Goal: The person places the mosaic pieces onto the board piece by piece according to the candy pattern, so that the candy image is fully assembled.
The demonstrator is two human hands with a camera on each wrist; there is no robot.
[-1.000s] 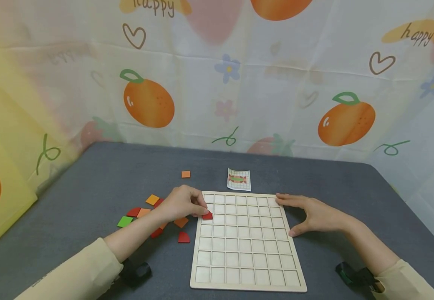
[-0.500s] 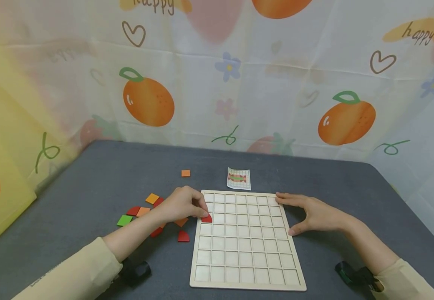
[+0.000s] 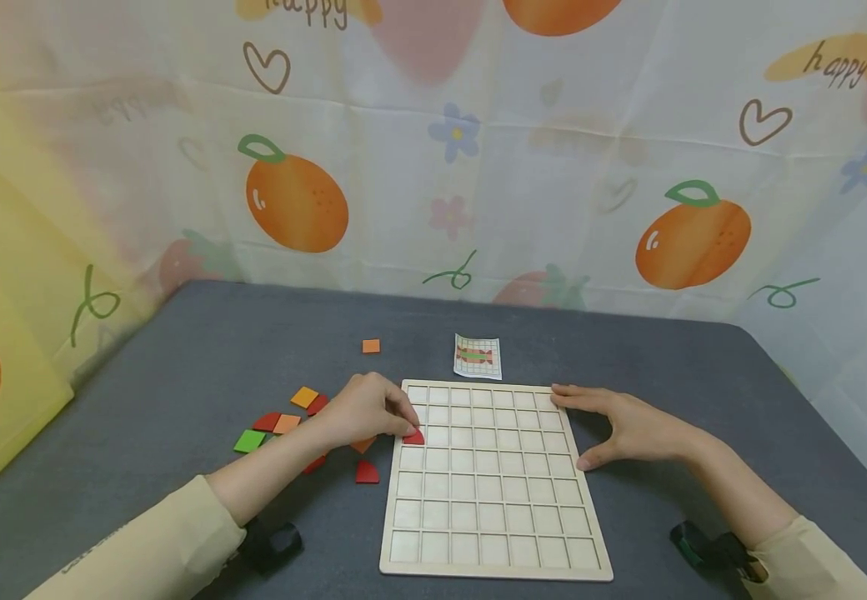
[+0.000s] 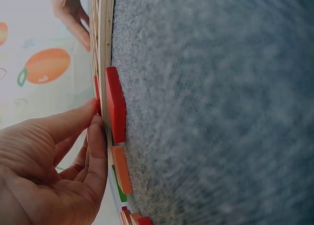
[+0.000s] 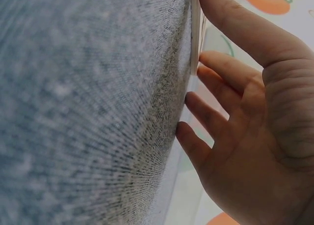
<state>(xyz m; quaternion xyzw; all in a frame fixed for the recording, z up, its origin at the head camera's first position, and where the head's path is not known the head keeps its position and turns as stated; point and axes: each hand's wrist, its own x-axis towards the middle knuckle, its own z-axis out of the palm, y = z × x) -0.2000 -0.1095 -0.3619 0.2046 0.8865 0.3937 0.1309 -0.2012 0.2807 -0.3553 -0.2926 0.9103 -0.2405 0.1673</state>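
My left hand (image 3: 369, 408) pinches a red quarter-round tile (image 3: 414, 437) between thumb and finger. That tile lies in the leftmost column of a pale wooden grid board (image 3: 478, 492), in the third row from the far edge. In the left wrist view only its thin red edge (image 4: 97, 90) shows past the fingertips. My right hand (image 3: 628, 425) rests against the board's right border, thumb and fingers spread apart. The right wrist view shows the thumb and a finger touching the board's edge (image 5: 196, 33), with the other fingers near the dark cloth.
Left of the board lie loose tiles: a green one (image 3: 249, 441), a yellow-orange one (image 3: 304, 397), a red quarter-round (image 3: 367, 472) and several more, some behind my left forearm. One orange square (image 3: 371, 346) sits farther back. Beyond the board is a small pattern card (image 3: 478, 358).
The red quarter-round tile has shifted slightly toward me within the left column and then stayed there under my left fingertips. My right hand has kept its place at the board's edge.
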